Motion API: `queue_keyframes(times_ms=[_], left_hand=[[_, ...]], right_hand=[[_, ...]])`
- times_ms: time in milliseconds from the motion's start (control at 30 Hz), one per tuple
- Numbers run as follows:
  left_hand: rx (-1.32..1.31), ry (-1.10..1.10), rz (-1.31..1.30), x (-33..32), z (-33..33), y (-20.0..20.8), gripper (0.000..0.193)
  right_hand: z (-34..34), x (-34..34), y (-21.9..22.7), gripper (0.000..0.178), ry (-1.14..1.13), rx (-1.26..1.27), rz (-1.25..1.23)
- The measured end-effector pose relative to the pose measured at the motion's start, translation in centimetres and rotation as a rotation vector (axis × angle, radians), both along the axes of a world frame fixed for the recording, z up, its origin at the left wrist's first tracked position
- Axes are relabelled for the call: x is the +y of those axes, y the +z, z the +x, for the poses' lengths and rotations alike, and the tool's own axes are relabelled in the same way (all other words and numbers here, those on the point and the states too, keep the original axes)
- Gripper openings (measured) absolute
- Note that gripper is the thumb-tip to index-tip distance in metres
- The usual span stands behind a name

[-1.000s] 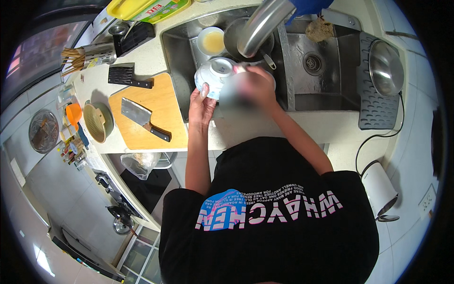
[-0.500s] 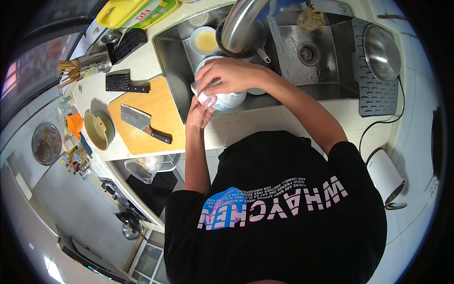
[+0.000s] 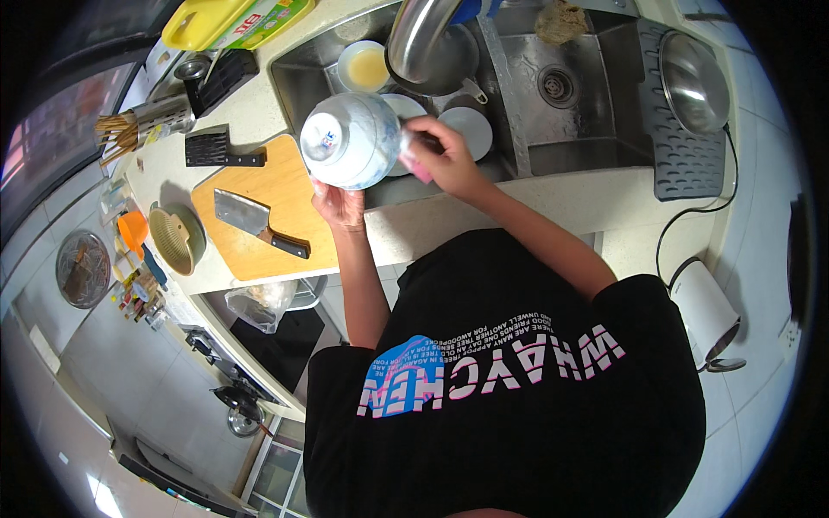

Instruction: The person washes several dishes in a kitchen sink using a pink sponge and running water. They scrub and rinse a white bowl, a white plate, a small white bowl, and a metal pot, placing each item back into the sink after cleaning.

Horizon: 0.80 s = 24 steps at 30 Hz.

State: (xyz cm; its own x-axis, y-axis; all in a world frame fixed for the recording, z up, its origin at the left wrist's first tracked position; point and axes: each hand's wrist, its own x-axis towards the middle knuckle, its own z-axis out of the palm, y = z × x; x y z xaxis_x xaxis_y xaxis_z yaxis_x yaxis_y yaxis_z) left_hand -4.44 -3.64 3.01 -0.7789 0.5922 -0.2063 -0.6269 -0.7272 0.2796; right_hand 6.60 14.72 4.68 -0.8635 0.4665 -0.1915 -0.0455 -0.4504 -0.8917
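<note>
The right hand (image 3: 447, 161), pinching a pink sponge (image 3: 418, 166), has moved to the bowl's (image 3: 361, 147) right, baring its base (image 3: 325, 138); the left hand (image 3: 342, 210) grips its near edge.

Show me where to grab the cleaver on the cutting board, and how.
Likely best by the dark handle, from the near right: the cleaver lies flat on the cutting board, with the handle toward that side and the broad blade pointing away.

At left above the double-basin steel sink (image 3: 596, 116) is a round ceramic bowl (image 3: 352, 142); further left, by the near edge of the worktop (image 3: 570, 200), a rectangular wooden board (image 3: 275, 194) carries a steel cleaver (image 3: 244, 212).
</note>
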Motion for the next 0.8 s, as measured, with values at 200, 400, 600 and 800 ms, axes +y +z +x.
queue_keyframes(times_ms=[200, 400, 600, 800], left_hand=[[0.047, -0.067, 0.056, 0.0, 0.0, -0.3, 0.061], [0.066, -0.096, -0.115, 0.3, 0.4, 0.3, 0.061], [0.027, -0.088, -0.312, -1.4, 0.6, 0.7, 0.064], [0.030, -0.152, -0.280, -2.4, 0.6, 1.6, 0.060]], right_hand=[[-1.8, 2.6, 1.4, 0.022, -0.311, 0.091, 0.384], [-1.7, 2.4, 5.0, 0.030, -0.140, 0.297, 0.895], [-3.6, 2.4, 4.1, 0.021, -0.224, 0.128, 0.827], [-2.5, 1.8, 8.0, 0.013, 0.127, 0.339, 1.345]])
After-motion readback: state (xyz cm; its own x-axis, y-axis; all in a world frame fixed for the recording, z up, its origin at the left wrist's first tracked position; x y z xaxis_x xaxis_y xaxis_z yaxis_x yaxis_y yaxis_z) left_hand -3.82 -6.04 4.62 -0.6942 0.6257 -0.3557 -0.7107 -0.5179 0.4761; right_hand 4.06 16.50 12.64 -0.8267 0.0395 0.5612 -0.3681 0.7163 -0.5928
